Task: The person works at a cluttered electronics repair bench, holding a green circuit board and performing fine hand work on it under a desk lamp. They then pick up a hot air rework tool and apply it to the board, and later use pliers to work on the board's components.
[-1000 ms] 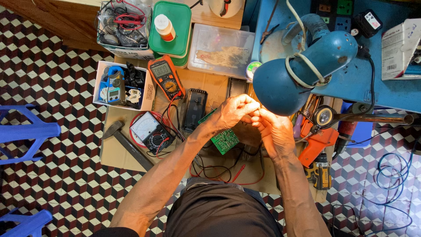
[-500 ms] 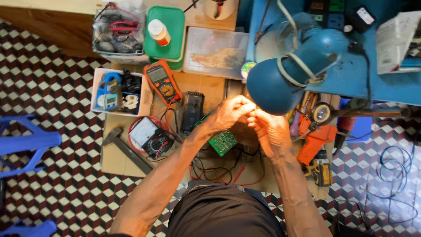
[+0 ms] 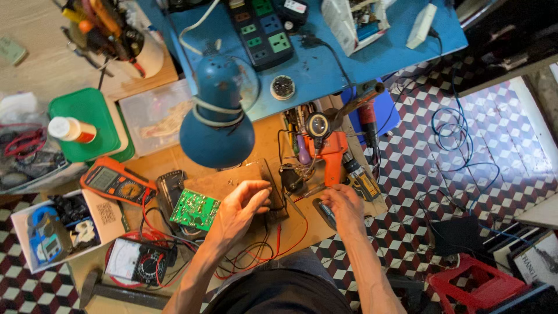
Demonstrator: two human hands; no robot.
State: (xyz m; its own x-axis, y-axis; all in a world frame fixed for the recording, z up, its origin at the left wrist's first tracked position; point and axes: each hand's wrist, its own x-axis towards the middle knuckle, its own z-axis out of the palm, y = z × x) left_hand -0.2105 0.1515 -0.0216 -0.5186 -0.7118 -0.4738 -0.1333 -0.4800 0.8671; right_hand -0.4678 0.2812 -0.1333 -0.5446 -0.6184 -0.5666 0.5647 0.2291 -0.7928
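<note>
My left hand [image 3: 243,204] lies with its fingers spread on a brown block [image 3: 244,177], right beside a green circuit board [image 3: 195,209]. It holds nothing. My right hand [image 3: 344,204] is off to the right, its fingers closed around a small dark tool with a bluish handle [image 3: 325,214] that lies on the wooden bench top [image 3: 168,160]. Red and black test leads [image 3: 264,250] loop across the bench between my forearms. A blue desk lamp [image 3: 216,125] hangs just above the block.
An orange multimeter [image 3: 116,183], an analog meter [image 3: 136,261] and a white box of tools [image 3: 46,232] sit at the left. An orange drill [image 3: 334,154] and a magnifier [image 3: 318,125] stand behind my right hand. A power strip [image 3: 261,29] lies on the blue table. A red stool [image 3: 485,285] stands on the floor at right.
My hands, held together over the circuit board before, have parted: the left dropped onto the brown block, the right went right to the tool. The view swung right.
</note>
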